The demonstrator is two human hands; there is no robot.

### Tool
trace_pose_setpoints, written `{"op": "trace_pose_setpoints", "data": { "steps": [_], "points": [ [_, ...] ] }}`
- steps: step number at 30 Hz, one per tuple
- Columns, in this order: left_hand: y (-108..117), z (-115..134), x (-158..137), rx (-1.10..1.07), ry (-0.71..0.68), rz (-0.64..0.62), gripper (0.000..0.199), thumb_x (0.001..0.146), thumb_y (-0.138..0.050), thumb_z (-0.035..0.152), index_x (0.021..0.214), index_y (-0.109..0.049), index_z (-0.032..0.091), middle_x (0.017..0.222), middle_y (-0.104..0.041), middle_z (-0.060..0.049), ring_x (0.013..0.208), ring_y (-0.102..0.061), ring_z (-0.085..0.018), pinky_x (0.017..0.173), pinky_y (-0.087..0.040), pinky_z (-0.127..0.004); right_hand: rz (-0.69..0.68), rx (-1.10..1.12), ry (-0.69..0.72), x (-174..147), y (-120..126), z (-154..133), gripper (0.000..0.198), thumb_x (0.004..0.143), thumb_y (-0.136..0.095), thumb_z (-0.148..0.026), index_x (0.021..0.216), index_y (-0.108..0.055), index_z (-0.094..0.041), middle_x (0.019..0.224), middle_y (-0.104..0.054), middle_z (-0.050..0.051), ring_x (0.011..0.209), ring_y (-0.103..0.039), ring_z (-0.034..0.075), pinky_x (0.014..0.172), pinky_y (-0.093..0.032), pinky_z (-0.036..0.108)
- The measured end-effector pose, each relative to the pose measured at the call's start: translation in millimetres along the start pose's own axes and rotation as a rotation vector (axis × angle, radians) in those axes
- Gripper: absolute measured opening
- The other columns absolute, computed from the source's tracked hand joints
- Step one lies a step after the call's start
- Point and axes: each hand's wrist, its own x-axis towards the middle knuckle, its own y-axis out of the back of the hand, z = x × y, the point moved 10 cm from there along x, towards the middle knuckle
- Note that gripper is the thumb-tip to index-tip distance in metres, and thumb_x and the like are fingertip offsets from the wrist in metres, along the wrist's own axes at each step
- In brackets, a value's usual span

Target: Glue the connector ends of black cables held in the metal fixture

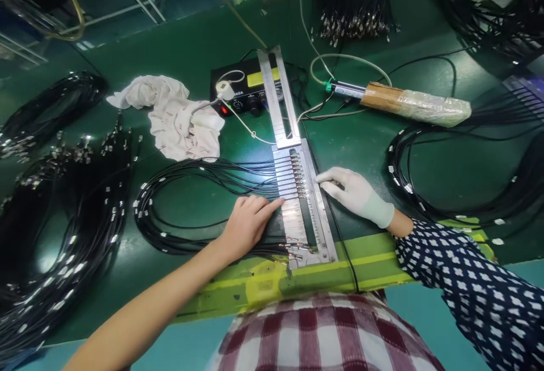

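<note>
My bare left hand (249, 226) is at the left edge of a slotted metal fixture (293, 218), its fingers closed on a black cable at the lowest filled slot. The pinch itself is partly hidden. Several black cables (250, 173) lie side by side across the fixture, their metal ends in its middle channel. My right hand (355, 192), in a white glove, touches the fixture's right edge with its fingers stretched out and slightly apart. More loose cable ends (297, 246) rest on the fixture's lower part, their coil (144, 204) looping round to the left.
Behind the fixture stands a black control box (238, 90) under a slotted metal bar (278, 99). A crumpled white cloth (178, 124) lies left of it. A wrapped handheld tool (395, 102) lies right. Cable bundles (85, 207) cover the left side; another coil (408, 190) sits right.
</note>
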Motion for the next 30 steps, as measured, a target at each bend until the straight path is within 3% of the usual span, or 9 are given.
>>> {"op": "trace_pose_setpoints", "data": {
  "steps": [4,7,14,19,24,30],
  "points": [
    [-1,6,-14,-0.252,0.053,-0.121,0.023,0.101,-0.045,0.028,0.118,-0.059,0.021,0.103,-0.062,-0.007,0.095,-0.053,-0.019,0.082,-0.039,-0.034,0.002,-0.022,0.035,-7,-2,-5,0.025,0.097,-0.049,-0.026,0.11,-0.07,-0.025,0.106,-0.072,0.002,0.095,-0.066,0.023,0.091,-0.047,0.039],
    [-6,6,-21,-0.336,0.085,-0.157,0.019,0.101,-0.045,0.027,0.1,-0.063,0.019,0.1,-0.06,-0.007,0.094,-0.052,-0.019,0.083,-0.042,-0.033,0.018,-0.019,-0.025,-6,-1,-1,0.026,0.096,-0.05,-0.028,0.114,-0.069,-0.024,0.101,-0.072,0.003,0.088,-0.066,0.022,0.086,-0.05,0.037],
    [-6,14,-17,-0.365,0.017,-0.198,0.018,0.1,-0.045,0.025,0.096,-0.062,0.02,0.099,-0.063,-0.006,0.093,-0.055,-0.018,0.083,-0.045,-0.031,0.014,0.012,-0.06,-3,-1,3,0.027,0.095,-0.05,-0.028,0.115,-0.068,-0.025,0.102,-0.072,0.003,0.088,-0.065,0.022,0.083,-0.05,0.036],
    [8,2,3,-0.438,0.087,-0.017,0.011,0.099,-0.046,0.017,0.098,-0.057,0.019,0.089,-0.061,-0.002,0.084,-0.056,-0.013,0.076,-0.046,-0.024,0.001,0.008,-0.047,-4,-4,5,0.027,0.097,-0.05,-0.028,0.116,-0.067,-0.025,0.102,-0.072,0.002,0.087,-0.065,0.021,0.081,-0.049,0.035],
    [10,22,26,-0.26,-0.131,0.214,0.019,0.097,-0.047,0.011,0.112,-0.056,0.018,0.098,-0.061,-0.006,0.091,-0.054,-0.016,0.082,-0.047,-0.028,0.002,0.014,-0.045,-4,-3,8,0.026,0.098,-0.051,-0.027,0.119,-0.066,-0.026,0.103,-0.072,0.002,0.089,-0.064,0.02,0.082,-0.048,0.035],
    [-3,25,24,-0.046,-0.228,0.246,0.026,0.097,-0.045,0.01,0.121,-0.055,0.016,0.098,-0.061,-0.009,0.087,-0.051,-0.018,0.077,-0.046,-0.031,0.011,0.052,0.008,-4,-1,1,0.025,0.098,-0.052,-0.024,0.118,-0.067,-0.024,0.089,-0.069,0.0,0.08,-0.062,0.018,0.078,-0.046,0.032]
  ]
}}
